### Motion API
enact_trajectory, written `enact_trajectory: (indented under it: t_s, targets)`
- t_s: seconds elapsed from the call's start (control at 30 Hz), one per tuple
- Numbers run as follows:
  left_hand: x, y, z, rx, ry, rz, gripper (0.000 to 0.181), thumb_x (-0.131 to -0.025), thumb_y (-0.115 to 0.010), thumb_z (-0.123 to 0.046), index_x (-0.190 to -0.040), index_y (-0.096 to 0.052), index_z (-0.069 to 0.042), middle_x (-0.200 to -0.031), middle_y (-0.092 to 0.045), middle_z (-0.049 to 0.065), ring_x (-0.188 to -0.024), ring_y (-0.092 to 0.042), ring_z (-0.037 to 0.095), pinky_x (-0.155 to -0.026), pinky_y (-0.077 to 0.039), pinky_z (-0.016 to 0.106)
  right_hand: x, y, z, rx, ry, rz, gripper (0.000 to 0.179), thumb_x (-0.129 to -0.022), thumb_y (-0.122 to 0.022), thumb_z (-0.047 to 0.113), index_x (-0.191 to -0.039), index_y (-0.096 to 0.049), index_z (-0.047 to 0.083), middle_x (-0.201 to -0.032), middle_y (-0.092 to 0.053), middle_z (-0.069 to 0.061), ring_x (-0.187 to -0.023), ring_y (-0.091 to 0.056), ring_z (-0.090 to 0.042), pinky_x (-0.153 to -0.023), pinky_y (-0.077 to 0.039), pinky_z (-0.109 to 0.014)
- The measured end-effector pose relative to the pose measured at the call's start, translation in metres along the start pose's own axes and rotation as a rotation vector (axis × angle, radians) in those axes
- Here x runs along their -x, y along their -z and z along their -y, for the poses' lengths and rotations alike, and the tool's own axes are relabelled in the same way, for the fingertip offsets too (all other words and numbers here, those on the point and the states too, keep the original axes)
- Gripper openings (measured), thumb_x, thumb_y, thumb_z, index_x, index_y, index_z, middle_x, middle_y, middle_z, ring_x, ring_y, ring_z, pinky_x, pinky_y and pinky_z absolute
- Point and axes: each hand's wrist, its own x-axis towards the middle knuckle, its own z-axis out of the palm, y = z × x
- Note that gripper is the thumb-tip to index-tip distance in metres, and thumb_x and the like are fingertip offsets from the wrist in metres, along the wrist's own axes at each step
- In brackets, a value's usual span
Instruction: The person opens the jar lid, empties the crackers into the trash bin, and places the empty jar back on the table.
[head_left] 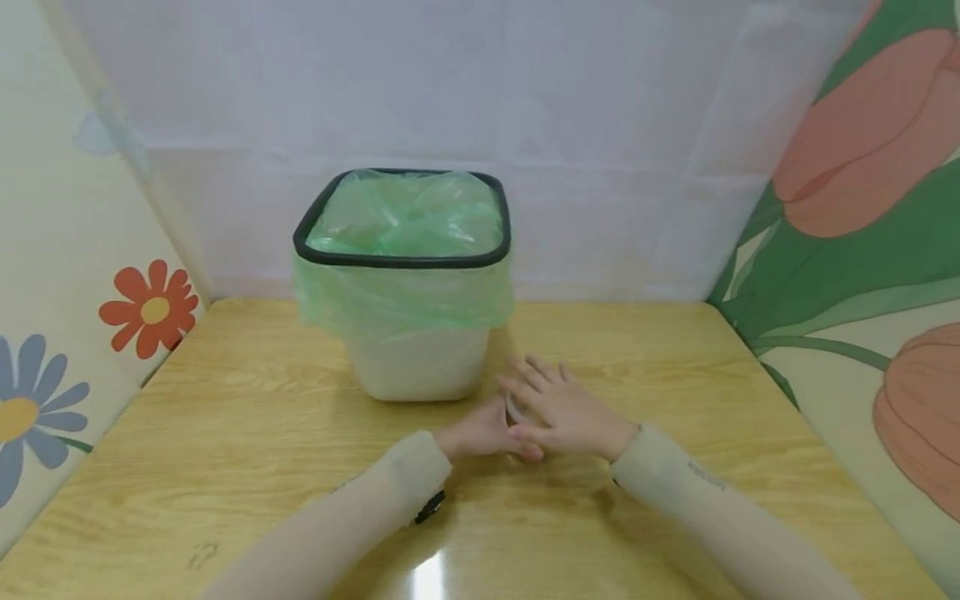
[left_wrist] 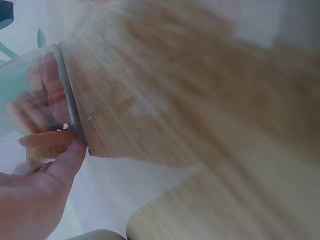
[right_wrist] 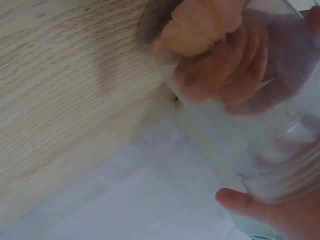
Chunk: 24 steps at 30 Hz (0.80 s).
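Note:
Near the front right of the bin, my left hand (head_left: 483, 429) grips a clear jar (head_left: 516, 412). Through the clear wall in the right wrist view, the left fingers (right_wrist: 215, 55) show curled round the jar. Its edge (left_wrist: 65, 82) and the left thumb beside it appear in the left wrist view. My right hand (head_left: 570, 412) reaches over the jar from the right, fingers spread and mostly straight, partly hiding it in the head view. The right thumb (right_wrist: 237, 200) extends alongside the ridged end of the jar.
A white bin (head_left: 420, 371) with a black rim (head_left: 405, 262) and a green liner bag (head_left: 401, 296) stands behind my hands on the wooden table (head_left: 637, 517). White cloth (head_left: 600, 167) hangs at the back; a flower-painted wall (head_left: 915, 275) stands on the right.

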Motion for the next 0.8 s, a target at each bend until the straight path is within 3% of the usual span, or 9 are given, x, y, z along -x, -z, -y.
enact_trajectory:
  t_s: [0.2,0.4,0.57,0.7,0.8]
  targets:
    - [0.0,0.0,-0.002,0.044,0.02,0.009,0.097,-0.084,-0.072,0.005,-0.156,-0.01,-0.01,-0.146,-0.043,0.015,-0.102,-0.063,0.02,-0.079,-0.057,0.038,0.0,0.0,-0.001,0.028,0.035,-0.018,0.069,-0.1,-0.033,0.059,-0.145,-0.044,0.009,-0.155,-0.03,-0.017,-0.137,-0.028,-0.045,-0.101,-0.028,-0.071]
    - [-0.002,0.0,-0.002,-0.032,0.019,-0.013,0.099,-0.083,-0.074,0.0,-0.156,-0.008,-0.01,-0.159,-0.021,0.008,-0.12,-0.051,0.018,-0.08,-0.056,0.034,-0.003,-0.001,-0.005,0.041,0.069,-0.026,0.053,-0.101,-0.046,0.043,-0.143,-0.048,0.011,-0.152,-0.036,-0.017,-0.137,-0.032,-0.041,-0.101,-0.033,-0.065]
    - [-0.002,0.0,-0.001,-0.058,0.024,-0.026,0.097,-0.082,-0.076,0.001,-0.155,-0.014,-0.008,-0.157,-0.027,0.008,-0.109,-0.057,0.014,-0.078,-0.056,0.033,-0.005,-0.001,-0.008,0.029,0.124,-0.066,0.047,-0.097,-0.055,0.034,-0.138,-0.054,0.011,-0.146,-0.044,-0.016,-0.133,-0.038,-0.039,-0.1,-0.036,-0.062]
    - [-0.001,-0.001,-0.001,-0.022,0.032,-0.025,0.097,-0.081,-0.075,0.003,-0.155,-0.014,-0.009,-0.154,-0.031,0.007,-0.102,-0.059,0.012,-0.077,-0.057,0.034,-0.006,-0.002,-0.012,-0.006,0.19,-0.1,0.044,-0.094,-0.058,0.031,-0.133,-0.058,0.01,-0.141,-0.05,-0.015,-0.129,-0.043,-0.038,-0.1,-0.037,-0.06]
    - [-0.001,0.0,0.0,0.013,0.036,-0.014,0.095,-0.082,-0.074,0.005,-0.155,-0.015,-0.009,-0.143,-0.045,0.008,-0.092,-0.062,0.014,-0.076,-0.057,0.035,-0.007,-0.002,-0.016,-0.026,0.233,-0.109,0.043,-0.093,-0.058,0.03,-0.131,-0.06,0.011,-0.139,-0.052,-0.013,-0.128,-0.044,-0.036,-0.101,-0.036,-0.059]
